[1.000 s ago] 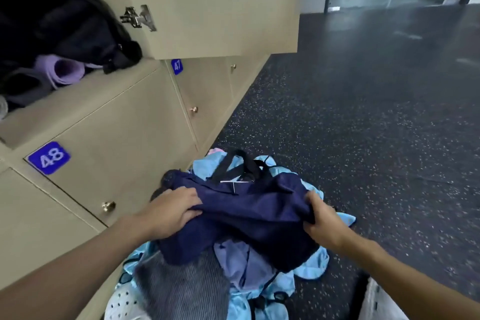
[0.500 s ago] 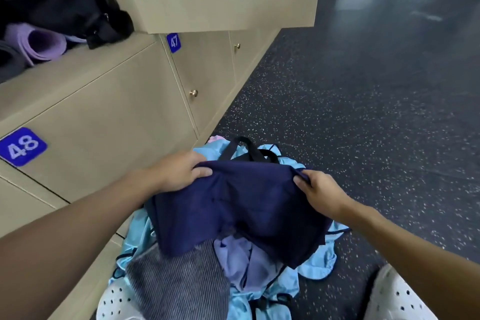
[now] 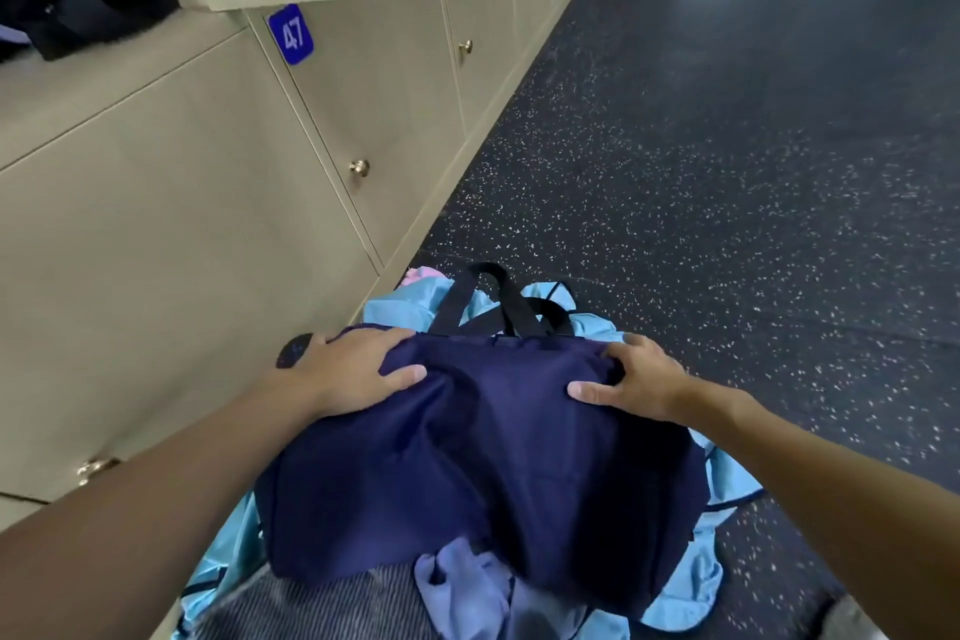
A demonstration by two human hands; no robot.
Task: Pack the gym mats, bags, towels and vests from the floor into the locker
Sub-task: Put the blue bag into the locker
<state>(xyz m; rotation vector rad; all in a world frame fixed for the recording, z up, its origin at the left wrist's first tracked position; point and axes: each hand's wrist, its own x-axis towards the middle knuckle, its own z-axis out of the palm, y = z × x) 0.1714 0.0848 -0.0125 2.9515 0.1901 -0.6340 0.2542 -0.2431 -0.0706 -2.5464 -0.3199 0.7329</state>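
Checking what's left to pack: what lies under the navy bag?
Around the edges of the navy bag show light blue cloth, grey striped fabric, lavender cloth and a pink scrap. Whatever lies beneath its middle is covered.

Matt navy cloth bag [image 3: 483, 457]

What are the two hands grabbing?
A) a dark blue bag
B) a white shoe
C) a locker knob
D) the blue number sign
A: the left hand and the right hand each grip an upper corner of the dark blue bag, thumbs pressed on its front, with the light blue cloth showing under it.
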